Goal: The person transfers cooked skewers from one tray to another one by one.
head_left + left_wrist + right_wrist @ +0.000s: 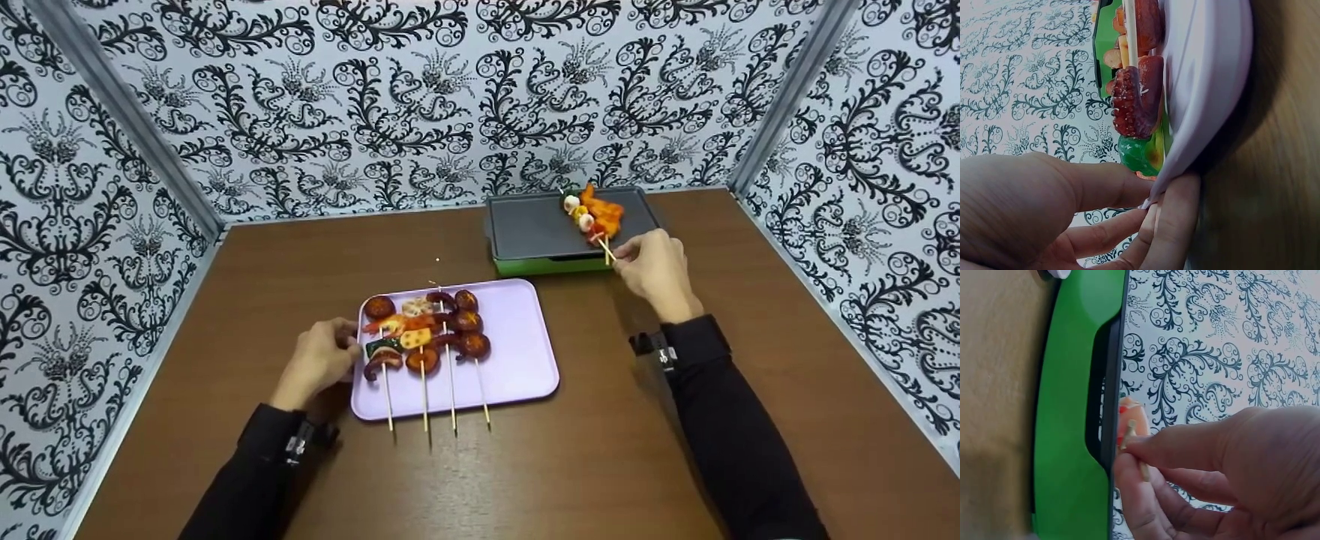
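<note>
My left hand (319, 358) pinches the left rim of a lilac tray (525, 345); in the left wrist view thumb and fingers close on the tray's edge (1210, 84). Several food skewers (422, 360) lie side by side on the tray, bare sticks overhanging its near edge. At the grill (525, 229), my right hand (658, 271) pinches the stick end of a skewer with white, yellow and red pieces (583, 217). Beside that one lies an orange skewer (606, 214). The right wrist view shows two stick ends (1131, 427) near my fingertips; whether both are held I cannot tell.
The grill has a dark flat top and a green base (1069, 410), and stands at the back of the brown table (555, 465). Patterned panels (390, 112) close in the back and both sides.
</note>
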`<state>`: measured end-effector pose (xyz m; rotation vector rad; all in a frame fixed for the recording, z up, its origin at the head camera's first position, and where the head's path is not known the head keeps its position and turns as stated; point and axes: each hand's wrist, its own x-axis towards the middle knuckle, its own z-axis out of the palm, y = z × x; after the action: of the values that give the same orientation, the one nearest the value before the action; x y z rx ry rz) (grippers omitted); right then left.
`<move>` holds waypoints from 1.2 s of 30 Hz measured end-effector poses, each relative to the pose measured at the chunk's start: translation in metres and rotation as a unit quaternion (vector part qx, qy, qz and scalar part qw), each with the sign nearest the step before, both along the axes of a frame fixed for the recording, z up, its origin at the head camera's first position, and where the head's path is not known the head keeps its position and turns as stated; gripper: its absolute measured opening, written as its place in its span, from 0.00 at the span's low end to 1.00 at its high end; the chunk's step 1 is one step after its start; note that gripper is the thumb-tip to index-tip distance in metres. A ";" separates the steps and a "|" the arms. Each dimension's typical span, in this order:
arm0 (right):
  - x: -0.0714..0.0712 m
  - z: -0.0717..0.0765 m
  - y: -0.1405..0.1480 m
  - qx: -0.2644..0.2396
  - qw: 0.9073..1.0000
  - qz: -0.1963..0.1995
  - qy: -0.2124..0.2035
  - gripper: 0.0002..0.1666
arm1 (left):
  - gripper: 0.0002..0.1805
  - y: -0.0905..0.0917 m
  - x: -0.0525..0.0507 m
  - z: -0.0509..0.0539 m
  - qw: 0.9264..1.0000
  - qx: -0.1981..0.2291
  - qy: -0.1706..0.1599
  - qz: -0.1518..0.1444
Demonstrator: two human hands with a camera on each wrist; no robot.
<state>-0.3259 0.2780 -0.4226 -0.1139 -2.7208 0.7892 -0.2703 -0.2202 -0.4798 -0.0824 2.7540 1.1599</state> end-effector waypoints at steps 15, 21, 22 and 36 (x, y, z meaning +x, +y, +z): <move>-0.003 0.023 -0.010 0.058 0.993 -0.003 -0.105 0.09 | 0.22 0.000 0.001 0.001 1.000 -0.017 0.001 0.004; -0.003 0.018 -0.014 0.045 0.994 -0.003 -0.098 0.09 | 0.23 0.000 0.002 0.001 1.000 -0.011 0.005 0.003; -0.003 0.016 -0.014 0.043 0.995 -0.003 -0.095 0.10 | 0.23 0.000 0.002 0.001 1.000 -0.011 0.007 0.003; 0.005 0.004 -0.016 0.009 0.999 0.003 -0.043 0.11 | 0.22 0.000 0.002 0.000 0.999 -0.024 0.022 -0.001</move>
<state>-0.3205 0.2619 -0.4183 -0.1383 -2.8093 0.7793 -0.2688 -0.2205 -0.4793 -0.0595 2.8197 1.1092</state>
